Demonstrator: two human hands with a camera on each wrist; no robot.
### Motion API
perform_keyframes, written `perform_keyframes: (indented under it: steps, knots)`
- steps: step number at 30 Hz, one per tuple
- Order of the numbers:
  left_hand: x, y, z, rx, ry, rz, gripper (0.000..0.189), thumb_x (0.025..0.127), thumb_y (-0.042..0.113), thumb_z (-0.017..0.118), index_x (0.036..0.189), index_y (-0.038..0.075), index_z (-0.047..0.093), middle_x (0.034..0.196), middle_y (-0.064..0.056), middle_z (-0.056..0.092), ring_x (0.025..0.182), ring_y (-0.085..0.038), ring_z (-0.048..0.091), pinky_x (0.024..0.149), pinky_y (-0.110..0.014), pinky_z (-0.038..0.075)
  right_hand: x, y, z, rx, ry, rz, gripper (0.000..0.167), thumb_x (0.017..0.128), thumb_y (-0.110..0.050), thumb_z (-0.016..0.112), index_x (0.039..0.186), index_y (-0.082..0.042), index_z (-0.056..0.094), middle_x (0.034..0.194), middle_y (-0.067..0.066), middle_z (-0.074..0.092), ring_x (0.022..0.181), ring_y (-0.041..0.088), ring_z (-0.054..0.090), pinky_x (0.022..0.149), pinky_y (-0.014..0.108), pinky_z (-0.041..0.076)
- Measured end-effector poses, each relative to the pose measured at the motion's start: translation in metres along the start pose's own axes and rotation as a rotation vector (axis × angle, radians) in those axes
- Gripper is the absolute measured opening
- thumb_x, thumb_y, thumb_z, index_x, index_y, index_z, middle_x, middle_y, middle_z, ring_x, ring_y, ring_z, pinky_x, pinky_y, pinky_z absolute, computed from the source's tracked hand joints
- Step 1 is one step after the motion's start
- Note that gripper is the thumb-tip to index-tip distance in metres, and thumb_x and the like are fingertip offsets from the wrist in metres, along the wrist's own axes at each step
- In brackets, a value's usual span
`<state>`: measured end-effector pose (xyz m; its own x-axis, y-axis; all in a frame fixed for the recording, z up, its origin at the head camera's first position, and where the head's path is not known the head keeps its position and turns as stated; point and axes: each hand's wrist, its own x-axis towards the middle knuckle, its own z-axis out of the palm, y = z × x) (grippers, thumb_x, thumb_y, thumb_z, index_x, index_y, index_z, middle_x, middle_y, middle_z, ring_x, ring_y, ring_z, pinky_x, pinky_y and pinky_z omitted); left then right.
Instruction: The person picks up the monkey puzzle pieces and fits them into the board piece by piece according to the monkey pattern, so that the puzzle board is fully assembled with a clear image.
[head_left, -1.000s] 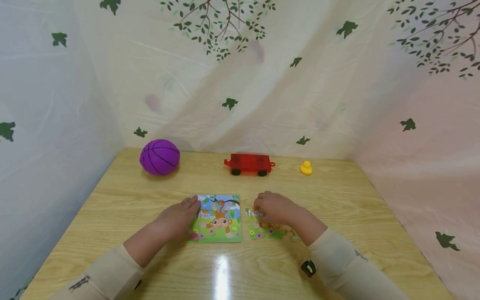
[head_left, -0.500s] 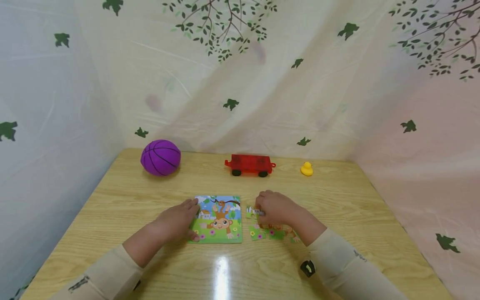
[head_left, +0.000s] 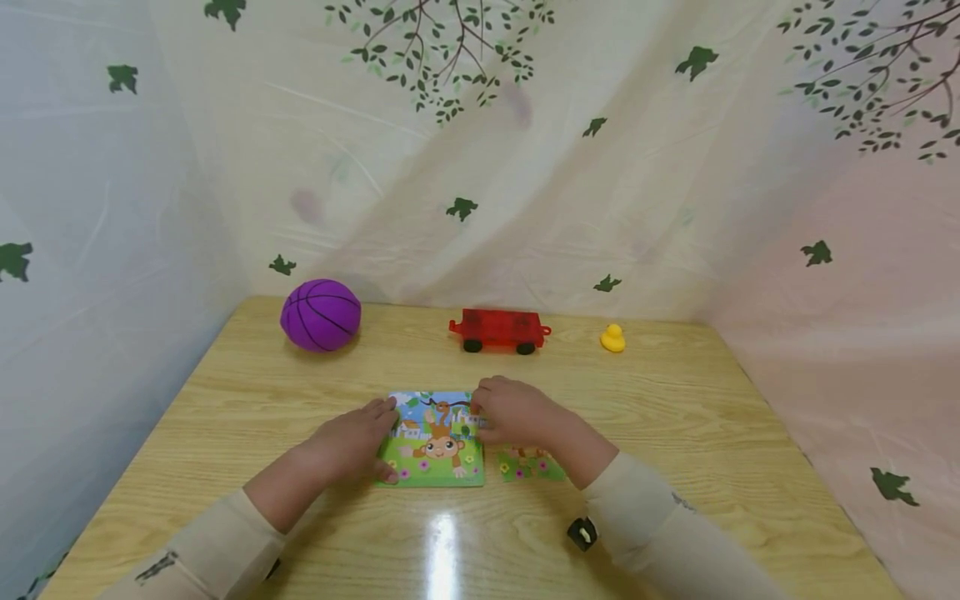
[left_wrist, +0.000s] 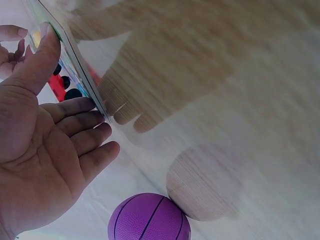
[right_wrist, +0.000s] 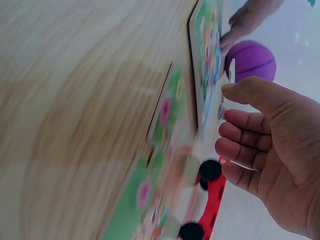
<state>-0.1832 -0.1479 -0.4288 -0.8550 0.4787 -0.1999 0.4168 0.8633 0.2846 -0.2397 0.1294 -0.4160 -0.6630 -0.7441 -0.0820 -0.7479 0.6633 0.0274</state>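
Note:
A square picture board (head_left: 438, 454) with a monkey scene lies on the table. My left hand (head_left: 352, 446) rests along its left side, fingers extended; the left wrist view shows thumb and fingertips at the board's edge (left_wrist: 82, 75). Over the board's upper right part, my right hand (head_left: 517, 414) pinches a jigsaw piece (head_left: 467, 419) between thumb and fingers. In the right wrist view that jigsaw piece (right_wrist: 231, 71) appears nearly edge-on. To the right of the board lie several loose jigsaw pieces (head_left: 519, 467) with flowers and monkey parts, partly covered by my right forearm.
A purple ball (head_left: 321, 315) sits at the back left of the wooden table (head_left: 360, 542). Behind the board stands a red toy wagon (head_left: 500, 329), with a yellow rubber duck (head_left: 612, 338) to its right. A printed cloth (head_left: 412, 250) hangs behind the table.
My right hand has moved left from the loose pieces to the board's upper right, carrying a jigsaw piece. The left hand stays at the board's left side.

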Motion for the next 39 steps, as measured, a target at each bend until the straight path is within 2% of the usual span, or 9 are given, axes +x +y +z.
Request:
perform_keyframes:
  steps: [10, 15, 19, 27, 34, 39]
  knots:
    - [0.005, -0.007, 0.004, 0.015, 0.013, 0.009, 0.098, 0.074, 0.048, 0.08, 0.146, -0.004, 0.039, 0.158, -0.021, 0.03, 0.146, -0.039, 0.026, 0.118, -0.054, 0.029, 0.031, -0.035, -0.001, 0.02, -0.046, -0.036, 0.029, 0.089, -0.04, 0.069, 0.106, -0.018, 0.065, 0.103, -0.006, 0.059, 0.096, 0.012, 0.053, 0.083, 0.026, 0.051]
    - [0.006, -0.008, 0.004, 0.022, 0.017, 0.015, 0.098, 0.074, 0.05, 0.08, 0.146, -0.004, 0.04, 0.157, -0.021, 0.031, 0.145, -0.04, 0.029, 0.117, -0.053, 0.031, 0.045, -0.045, 0.003, 0.032, -0.036, -0.063, 0.025, 0.086, -0.04, 0.071, 0.098, -0.019, 0.063, 0.092, -0.009, 0.054, 0.087, 0.01, 0.05, 0.076, 0.023, 0.049]
    - [0.006, -0.008, 0.003, 0.03, 0.02, 0.027, 0.097, 0.074, 0.051, 0.08, 0.145, -0.004, 0.041, 0.156, -0.022, 0.033, 0.144, -0.04, 0.03, 0.116, -0.053, 0.033, 0.052, -0.05, 0.007, 0.019, -0.042, -0.066, 0.025, 0.087, -0.041, 0.07, 0.095, -0.019, 0.061, 0.089, -0.009, 0.052, 0.085, 0.01, 0.049, 0.076, 0.023, 0.048]
    - [0.005, -0.006, 0.0, 0.022, 0.02, 0.034, 0.096, 0.075, 0.048, 0.081, 0.143, -0.006, 0.042, 0.155, -0.024, 0.034, 0.144, -0.041, 0.031, 0.116, -0.053, 0.033, 0.06, -0.053, 0.011, -0.007, -0.052, -0.053, 0.027, 0.088, -0.043, 0.069, 0.101, -0.02, 0.063, 0.096, -0.008, 0.055, 0.092, 0.011, 0.051, 0.081, 0.026, 0.051]
    - [0.004, -0.004, -0.002, 0.026, 0.006, 0.033, 0.099, 0.076, 0.048, 0.08, 0.145, -0.007, 0.039, 0.155, -0.025, 0.032, 0.144, -0.042, 0.03, 0.116, -0.053, 0.032, 0.061, -0.056, 0.01, -0.041, -0.038, -0.081, 0.028, 0.09, -0.04, 0.067, 0.11, -0.021, 0.067, 0.109, -0.008, 0.061, 0.103, 0.012, 0.056, 0.087, 0.027, 0.053]
    - [0.004, -0.003, -0.003, 0.059, -0.001, 0.04, 0.099, 0.076, 0.049, 0.079, 0.145, -0.008, 0.039, 0.155, -0.025, 0.033, 0.143, -0.043, 0.031, 0.116, -0.053, 0.033, 0.061, -0.058, 0.01, -0.053, -0.035, -0.082, 0.026, 0.091, -0.04, 0.067, 0.109, -0.021, 0.067, 0.108, -0.009, 0.062, 0.103, 0.011, 0.057, 0.085, 0.027, 0.054]
